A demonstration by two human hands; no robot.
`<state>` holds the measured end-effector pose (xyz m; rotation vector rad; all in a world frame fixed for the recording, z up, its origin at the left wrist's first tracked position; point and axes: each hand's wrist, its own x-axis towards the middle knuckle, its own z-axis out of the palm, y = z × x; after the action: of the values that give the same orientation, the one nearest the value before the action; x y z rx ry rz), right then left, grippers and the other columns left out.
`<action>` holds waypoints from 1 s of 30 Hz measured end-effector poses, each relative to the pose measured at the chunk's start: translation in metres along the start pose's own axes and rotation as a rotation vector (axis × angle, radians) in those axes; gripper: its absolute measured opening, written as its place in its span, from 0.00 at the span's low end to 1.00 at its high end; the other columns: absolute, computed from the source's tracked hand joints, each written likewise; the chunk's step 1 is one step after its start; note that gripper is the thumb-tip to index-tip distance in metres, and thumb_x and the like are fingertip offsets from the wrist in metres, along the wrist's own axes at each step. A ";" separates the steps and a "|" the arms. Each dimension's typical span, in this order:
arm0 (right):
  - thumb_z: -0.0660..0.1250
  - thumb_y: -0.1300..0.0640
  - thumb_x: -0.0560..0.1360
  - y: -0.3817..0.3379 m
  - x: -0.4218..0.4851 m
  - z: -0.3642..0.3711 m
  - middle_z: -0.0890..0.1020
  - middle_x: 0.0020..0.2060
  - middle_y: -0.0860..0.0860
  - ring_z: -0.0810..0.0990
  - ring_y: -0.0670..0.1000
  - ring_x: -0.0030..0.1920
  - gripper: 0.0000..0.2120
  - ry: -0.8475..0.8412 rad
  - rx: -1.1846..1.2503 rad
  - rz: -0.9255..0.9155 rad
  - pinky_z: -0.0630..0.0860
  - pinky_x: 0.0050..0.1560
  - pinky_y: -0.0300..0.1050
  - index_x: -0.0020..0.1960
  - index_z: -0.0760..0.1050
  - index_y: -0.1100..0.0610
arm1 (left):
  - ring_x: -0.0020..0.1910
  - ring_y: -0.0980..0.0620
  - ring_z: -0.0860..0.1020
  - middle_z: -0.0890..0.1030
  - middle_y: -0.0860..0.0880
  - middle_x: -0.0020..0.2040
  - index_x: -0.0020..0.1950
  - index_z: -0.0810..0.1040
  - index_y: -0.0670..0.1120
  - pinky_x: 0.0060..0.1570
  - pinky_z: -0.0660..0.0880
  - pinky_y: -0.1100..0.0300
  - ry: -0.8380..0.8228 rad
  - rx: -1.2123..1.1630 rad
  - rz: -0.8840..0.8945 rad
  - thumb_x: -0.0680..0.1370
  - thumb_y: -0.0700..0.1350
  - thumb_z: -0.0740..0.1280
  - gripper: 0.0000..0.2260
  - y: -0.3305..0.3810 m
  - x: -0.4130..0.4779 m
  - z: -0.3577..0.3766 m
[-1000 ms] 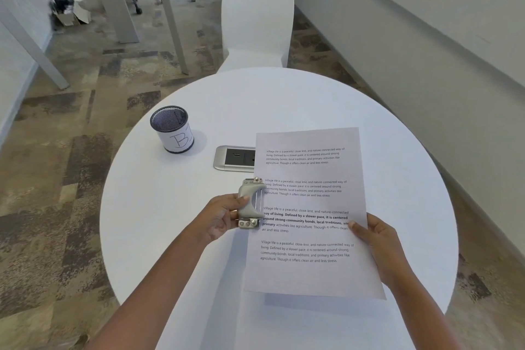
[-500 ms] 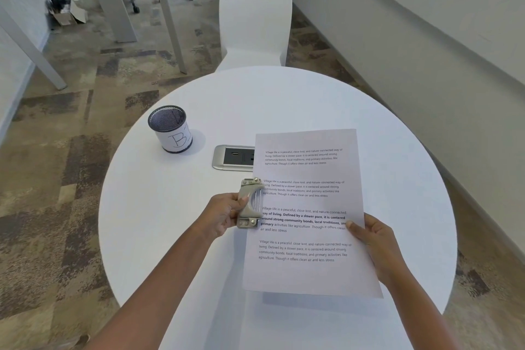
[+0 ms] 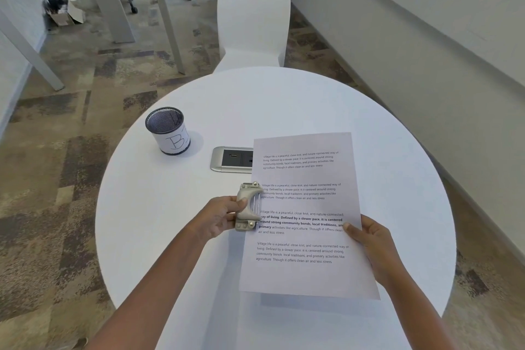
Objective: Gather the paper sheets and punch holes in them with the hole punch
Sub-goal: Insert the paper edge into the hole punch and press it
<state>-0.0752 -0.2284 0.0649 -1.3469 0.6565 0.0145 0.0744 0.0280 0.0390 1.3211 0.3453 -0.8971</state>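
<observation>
Left hand (image 3: 220,219) is clamped on the hole punch (image 3: 248,206) at the paper sheets (image 3: 305,216)' left edge, right hand (image 3: 369,239) pinching the right edge above the table (image 3: 170,207)'s near side, so they could easily skew and punch crooked.

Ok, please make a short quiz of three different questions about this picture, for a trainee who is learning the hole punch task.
1. True or false: the hole punch sits on the left edge of the paper sheets.
2. Which hand holds the sheets: A left hand, B right hand?
3. Fill in: the mesh cup carries the letter ___.

Key: 1 true; 2 B; 3 B.
</observation>
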 end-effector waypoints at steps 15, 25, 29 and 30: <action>0.63 0.68 0.74 0.007 0.000 -0.008 0.87 0.36 0.51 0.85 0.51 0.34 0.09 0.026 0.023 0.034 0.82 0.33 0.44 0.48 0.80 0.59 | 0.28 0.49 0.83 0.82 0.42 0.35 0.46 0.77 0.39 0.26 0.80 0.61 -0.003 -0.123 -0.020 0.74 0.39 0.65 0.04 -0.011 0.002 -0.006; 0.63 0.67 0.74 0.004 -0.006 -0.035 0.87 0.37 0.50 0.85 0.51 0.35 0.09 0.086 0.097 0.015 0.82 0.32 0.45 0.47 0.80 0.58 | 0.25 0.52 0.82 0.83 0.47 0.27 0.44 0.76 0.41 0.25 0.80 0.62 0.118 -0.163 -0.002 0.74 0.40 0.66 0.03 -0.013 0.002 -0.028; 0.63 0.67 0.74 0.006 -0.007 -0.044 0.87 0.38 0.50 0.85 0.51 0.36 0.09 0.109 0.105 0.013 0.82 0.32 0.45 0.48 0.79 0.57 | 0.28 0.51 0.80 0.80 0.44 0.36 0.43 0.76 0.42 0.24 0.78 0.65 0.185 -0.146 0.026 0.75 0.41 0.66 0.03 -0.011 0.002 -0.038; 0.63 0.67 0.74 0.007 -0.007 -0.046 0.87 0.38 0.50 0.85 0.51 0.36 0.09 0.117 0.106 0.015 0.82 0.32 0.45 0.48 0.79 0.57 | 0.30 0.51 0.79 0.78 0.44 0.37 0.43 0.76 0.42 0.24 0.78 0.65 0.204 -0.138 0.034 0.75 0.41 0.66 0.03 -0.010 0.001 -0.041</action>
<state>-0.1032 -0.2656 0.0586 -1.2477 0.7552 -0.0865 0.0783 0.0655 0.0207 1.2888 0.5326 -0.6993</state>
